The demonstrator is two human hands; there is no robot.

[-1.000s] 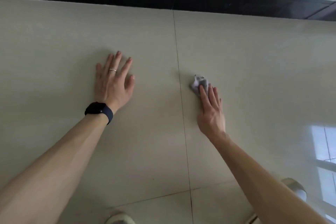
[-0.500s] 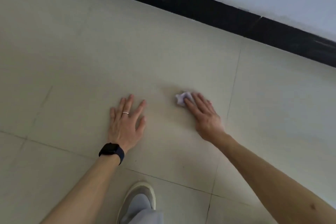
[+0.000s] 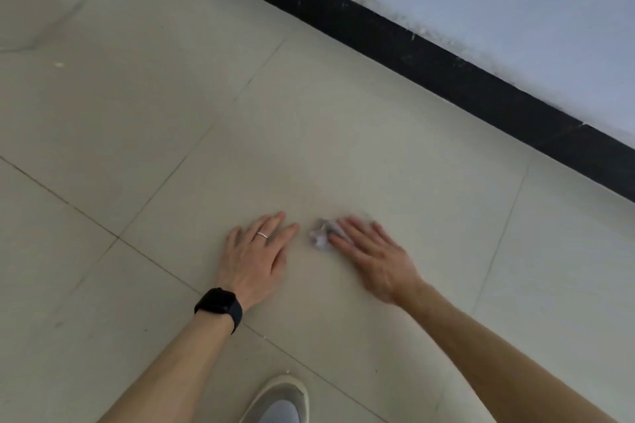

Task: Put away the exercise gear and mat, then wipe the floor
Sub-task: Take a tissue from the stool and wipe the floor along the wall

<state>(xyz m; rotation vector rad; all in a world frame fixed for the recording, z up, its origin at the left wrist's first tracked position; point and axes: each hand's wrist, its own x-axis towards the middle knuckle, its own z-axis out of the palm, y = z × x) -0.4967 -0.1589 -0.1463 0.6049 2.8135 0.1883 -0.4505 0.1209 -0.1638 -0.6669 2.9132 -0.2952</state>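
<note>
Two hands on floor (image 3: 206,113): right hand (image 3: 376,256) is pressing crumpled wipe (image 3: 319,238) with straight fingers (image 3: 350,229), left hand (image 3: 256,252) is resting flat, empty; gear unseen, wiping likely underway.

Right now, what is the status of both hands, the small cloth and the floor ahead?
Left hand flat on beige tiled floor. Right hand, fingers straight, presses small crumpled whitish cloth onto it. Nothing lies between cloth and black skirting.

Smooth, faintly glossy tiled floor (image 3: 309,134); crumpled cloth wad (image 3: 319,236).
</note>
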